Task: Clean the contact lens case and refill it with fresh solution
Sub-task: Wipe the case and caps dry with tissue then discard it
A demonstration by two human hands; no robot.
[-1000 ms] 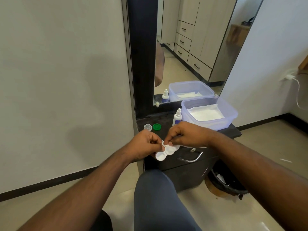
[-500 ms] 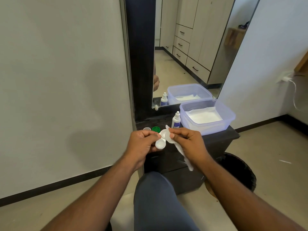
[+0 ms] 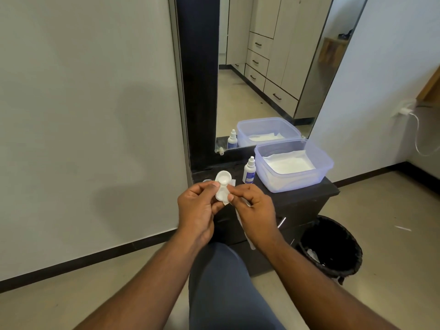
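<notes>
Only one thing bears a label: the solution bottle (image 3: 249, 170), a small white dropper bottle with a blue band around its lower part, whose print is too small to read. It stands upright on the dark cabinet (image 3: 309, 197), right of centre in the frame, just beside the clear plastic tub (image 3: 294, 182), which has white tissue lying in its bottom.

At the centre of the frame, both hands hold the contact lens case (image 3: 222, 186) above the cabinet's front left edge. The left hand (image 3: 196, 210) pinches the case's lower well from the left, thumb tip on its rim and the other fingers curled behind. The right hand (image 3: 251, 207) has its fingers curled, with two fingertips pressed against the case's right side. It also grips a white tissue (image 3: 240, 220), part of which shows behind the case while a twisted tail hangs down below the hand.

The case is white, two round wells joined, both open and facing the camera. Its long axis runs nearly vertical in the frame, the upper well leaning slightly to the right.

A small clear cap (image 3: 206, 180) peeks out behind the left hand's fingers. A black bin (image 3: 333, 248) stands on the floor at the lower right.
</notes>
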